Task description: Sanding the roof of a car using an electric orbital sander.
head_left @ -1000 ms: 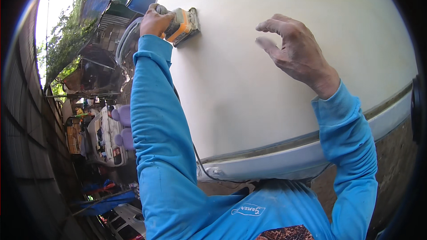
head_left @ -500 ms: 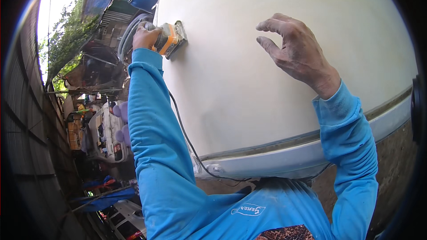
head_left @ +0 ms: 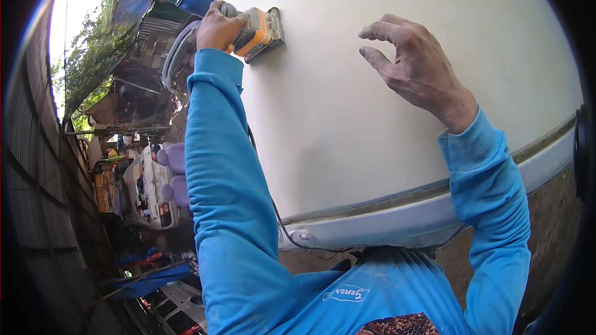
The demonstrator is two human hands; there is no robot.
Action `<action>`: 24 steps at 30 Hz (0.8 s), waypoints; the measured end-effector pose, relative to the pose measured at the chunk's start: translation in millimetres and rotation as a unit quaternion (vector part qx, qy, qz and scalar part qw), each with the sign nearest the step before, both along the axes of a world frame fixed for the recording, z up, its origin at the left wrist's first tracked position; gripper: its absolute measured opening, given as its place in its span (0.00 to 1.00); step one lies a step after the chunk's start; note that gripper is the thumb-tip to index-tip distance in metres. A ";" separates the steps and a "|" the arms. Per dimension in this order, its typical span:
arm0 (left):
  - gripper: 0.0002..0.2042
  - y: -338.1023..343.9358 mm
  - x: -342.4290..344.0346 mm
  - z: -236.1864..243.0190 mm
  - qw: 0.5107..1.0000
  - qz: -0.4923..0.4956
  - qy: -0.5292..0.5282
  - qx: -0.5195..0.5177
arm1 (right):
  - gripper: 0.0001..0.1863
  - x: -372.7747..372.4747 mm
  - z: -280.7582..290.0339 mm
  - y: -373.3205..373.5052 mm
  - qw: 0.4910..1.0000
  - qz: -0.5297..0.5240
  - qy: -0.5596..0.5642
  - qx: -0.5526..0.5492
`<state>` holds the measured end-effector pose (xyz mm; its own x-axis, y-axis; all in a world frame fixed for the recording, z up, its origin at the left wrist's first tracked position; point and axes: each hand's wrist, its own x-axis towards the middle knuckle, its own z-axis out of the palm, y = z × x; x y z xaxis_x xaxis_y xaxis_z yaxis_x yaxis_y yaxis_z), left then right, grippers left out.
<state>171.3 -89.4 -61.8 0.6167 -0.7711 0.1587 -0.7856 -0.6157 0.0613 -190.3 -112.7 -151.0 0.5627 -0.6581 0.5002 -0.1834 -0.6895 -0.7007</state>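
Note:
My left hand (head_left: 218,28) grips an orange and grey electric sander (head_left: 264,31), which rests on the large white painted panel (head_left: 323,118), apparently a vehicle roof, near its far left edge. A dark cord runs down from it beside my left sleeve and over the near edge. My right hand (head_left: 413,65) is held over the right half of the panel with fingers apart and curved, holding nothing; whether it touches the surface I cannot tell. Pale dust coats its fingertips.
A rail (head_left: 403,198) runs along the panel's near edge. To the left are blue drums (head_left: 195,0), a cluttered vehicle body (head_left: 149,192) with purple seats (head_left: 175,189), a blue tarp (head_left: 149,282), a vehicle part (head_left: 177,310) and a dark corrugated sheet wall (head_left: 34,149).
The sander in my left hand moved toward me and left by the middle frame, and is now back farther away and to the right. My right hand has shifted only slightly.

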 end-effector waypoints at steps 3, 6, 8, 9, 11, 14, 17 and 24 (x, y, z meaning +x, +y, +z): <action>0.38 -28.9 -20.2 0.7 1.000 -0.024 -0.015 0.015 | 0.11 -5.0 0.1 -7.7 1.000 0.001 0.001 0.005; 0.39 -39.3 -34.1 -0.5 0.998 -0.043 -0.041 0.024 | 0.12 -6.8 0.8 -9.6 1.000 0.004 0.009 0.011; 0.41 -44.9 -36.8 -1.3 0.997 -0.058 -0.036 0.033 | 0.12 -7.4 0.8 -9.2 1.000 0.003 0.015 0.014; 0.41 -47.1 -35.0 -1.6 0.996 -0.069 -0.043 0.041 | 0.12 -7.5 0.7 -8.9 1.000 0.003 0.019 0.019; 0.41 -48.5 -24.8 -1.9 0.997 -0.058 -0.038 0.030 | 0.12 -7.4 0.1 -8.8 0.999 0.001 0.024 0.021; 0.40 -49.2 4.3 -1.3 0.998 -0.058 -0.035 -0.003 | 0.12 -6.9 -1.1 -9.6 1.000 -0.008 0.005 -0.006; 0.41 -39.6 38.0 -1.3 1.000 -0.020 -0.007 0.000 | 0.11 -6.6 -1.7 -9.5 1.000 -0.006 0.009 0.004; 0.38 27.1 94.8 -9.7 0.992 0.085 0.082 -0.048 | 0.12 -7.1 -0.6 -9.6 0.999 -0.007 0.029 0.012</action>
<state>266.2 -62.3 -71.5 0.7605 -0.6394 0.1127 -0.6449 -0.7240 0.2448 -197.4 -122.3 -151.6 0.5802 -0.6776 0.4518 -0.2334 -0.6698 -0.7049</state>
